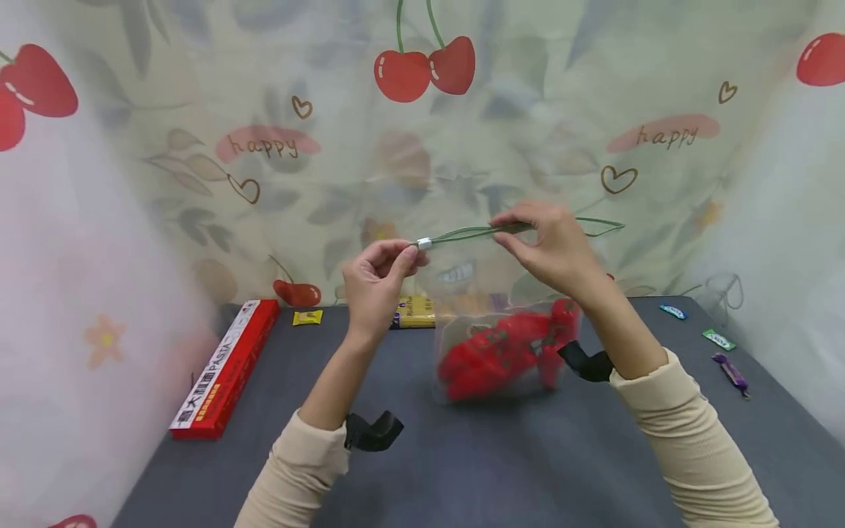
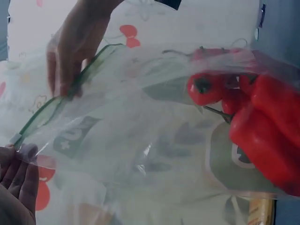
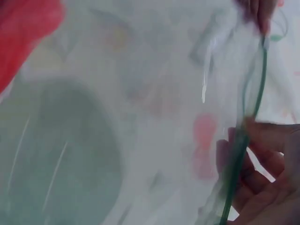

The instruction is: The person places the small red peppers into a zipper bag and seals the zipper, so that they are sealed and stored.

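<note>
A clear zip bag (image 2: 140, 140) with green edging hangs between my hands over the dark table. Inside it lie red peppers (image 1: 495, 352) and smaller round red ones on green stems, gathered at the bottom. Finger and thumb of my left hand (image 1: 375, 286) pinch the left end of the bag's mouth, at the white slider (image 1: 425, 243). My right hand (image 1: 553, 246) pinches the green edging farther right, thumb below and fingers above. On either side of the right hand, the two green strips stand slightly apart.
At the left lies a long red pasta box (image 1: 231, 367). Along the back are a small yellow packet (image 1: 307, 317) and a larger yellow pack (image 1: 416, 313), partly behind the bag. Blue (image 1: 673, 312), green (image 1: 718, 339) and purple (image 1: 730, 372) wrapped sweets lie at the right.
</note>
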A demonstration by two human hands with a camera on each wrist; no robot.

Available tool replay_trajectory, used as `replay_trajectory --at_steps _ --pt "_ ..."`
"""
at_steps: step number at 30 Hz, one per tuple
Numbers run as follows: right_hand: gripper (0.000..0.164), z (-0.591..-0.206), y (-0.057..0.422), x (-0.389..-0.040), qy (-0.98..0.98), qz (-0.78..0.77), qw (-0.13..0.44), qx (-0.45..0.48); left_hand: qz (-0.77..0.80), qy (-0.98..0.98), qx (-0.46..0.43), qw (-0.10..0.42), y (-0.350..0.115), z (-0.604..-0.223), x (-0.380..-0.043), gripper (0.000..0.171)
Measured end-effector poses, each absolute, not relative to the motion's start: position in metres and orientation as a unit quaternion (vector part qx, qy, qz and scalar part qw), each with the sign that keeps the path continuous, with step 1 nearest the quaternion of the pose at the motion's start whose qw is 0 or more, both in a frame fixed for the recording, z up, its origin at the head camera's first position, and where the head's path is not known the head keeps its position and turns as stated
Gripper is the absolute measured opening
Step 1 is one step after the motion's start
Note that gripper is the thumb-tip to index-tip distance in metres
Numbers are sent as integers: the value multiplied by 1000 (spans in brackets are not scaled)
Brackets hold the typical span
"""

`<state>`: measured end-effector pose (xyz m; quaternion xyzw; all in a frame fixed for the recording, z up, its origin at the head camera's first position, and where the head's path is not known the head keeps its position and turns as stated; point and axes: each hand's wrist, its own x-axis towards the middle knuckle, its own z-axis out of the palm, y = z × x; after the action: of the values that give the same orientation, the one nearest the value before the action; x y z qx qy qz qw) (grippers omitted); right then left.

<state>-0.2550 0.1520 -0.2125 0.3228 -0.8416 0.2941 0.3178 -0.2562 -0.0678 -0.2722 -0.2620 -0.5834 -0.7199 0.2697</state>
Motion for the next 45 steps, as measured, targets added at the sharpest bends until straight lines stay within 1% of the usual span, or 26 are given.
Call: replay_trajectory --at_steps 5,9,14,17,20,28,33,36,39,42,45 --pt "21 -209 124 -240 -823 317 309 357 -697 -594 -285 285 -55 -266 -250 18" --pt "15 -207 108 -232 -809 326 317 373 -679 -604 -296 294 -49 -262 -243 18" --pt "10 -211 113 -234 -805 306 349 369 -683 -609 -283 287 -48 -263 -242 17" --pt "10 -212 128 -237 -807 293 371 355 -692 -609 -266 282 -50 -263 -243 17" --pt "10 -213 153 -241 -814 286 387 325 -698 -607 -255 282 -56 -262 -246 18" --pt "11 -216 232 -244 -818 298 442 218 -700 -609 -213 306 -85 -258 -252 20" --pt "11 -217 249 -244 -818 297 458 183 -708 -606 -206 298 -90 -258 -252 22" --pt "12 -216 241 -244 -820 265 471 187 -712 -602 -208 295 -92 -259 -250 23" --pt "18 -216 221 -241 -815 250 468 232 -715 -596 -218 295 -94 -259 -246 22" --pt "25 -218 192 -238 -811 240 436 309 -707 -598 -235 296 -96 -259 -241 23" --pt "24 -219 167 -235 -814 235 407 343 -696 -613 -233 292 -99 -263 -237 23"
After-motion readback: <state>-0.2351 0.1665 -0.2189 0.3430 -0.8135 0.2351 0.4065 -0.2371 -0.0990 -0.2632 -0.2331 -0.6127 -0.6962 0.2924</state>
